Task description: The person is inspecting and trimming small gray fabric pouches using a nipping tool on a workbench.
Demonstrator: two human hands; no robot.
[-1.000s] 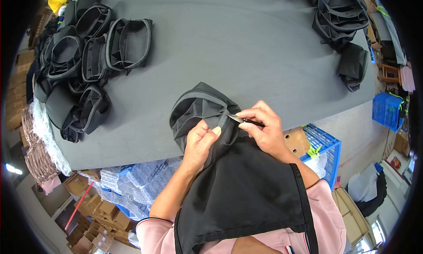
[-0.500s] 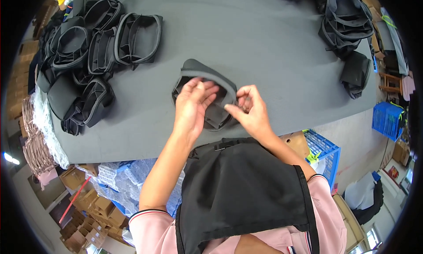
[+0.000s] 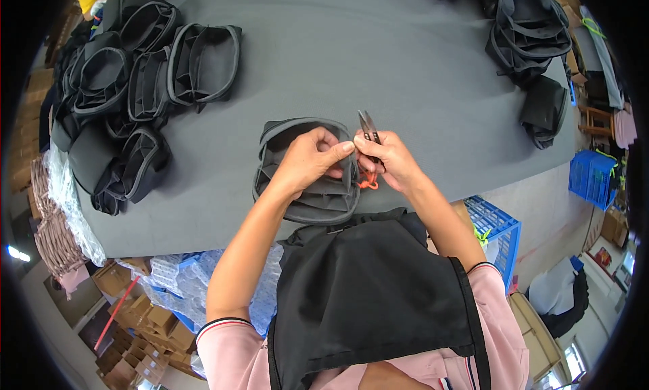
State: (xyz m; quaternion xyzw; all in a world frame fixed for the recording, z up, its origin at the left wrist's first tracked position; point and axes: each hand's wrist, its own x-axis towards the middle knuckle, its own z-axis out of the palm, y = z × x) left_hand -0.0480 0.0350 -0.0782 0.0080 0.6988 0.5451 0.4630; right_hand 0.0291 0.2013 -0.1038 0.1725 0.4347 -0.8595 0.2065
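i see my left hand in a closed grip on the grey pouch; my right hand at 3 o'clock holds snips pointing to 12.

Person wears a pink short-sleeved top; the sleeve cuffs carry a ribbed band in dark and white with a thin red line, though the stripe order is hard to read at this size. A black apron covers the chest and lap. Both forearms are bare, with no gloves or, apparently, rings.
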